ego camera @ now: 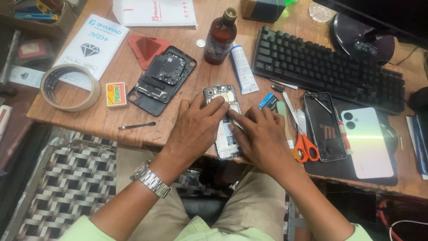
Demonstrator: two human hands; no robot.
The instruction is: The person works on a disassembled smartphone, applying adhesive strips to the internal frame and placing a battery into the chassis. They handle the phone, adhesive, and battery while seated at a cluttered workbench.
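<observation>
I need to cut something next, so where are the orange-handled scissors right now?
In the head view, the scissors lie on the wooden table just right of the right hand, beside the dark phone.

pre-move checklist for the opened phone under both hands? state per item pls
1. Opened phone with its back off flat on the wooden table: ok.
2. Left hand steadying the phone: ok, fingers on its upper half.
3. Right hand fingertips on the phone's middle: ok.
4. Part seated under the fingertips: cannot tell, hidden.
5. Orange-handled scissors apart from the right hand: not ok, close beside it.
6. Brown glass bottle upright, apart from the hands: ok.
</observation>
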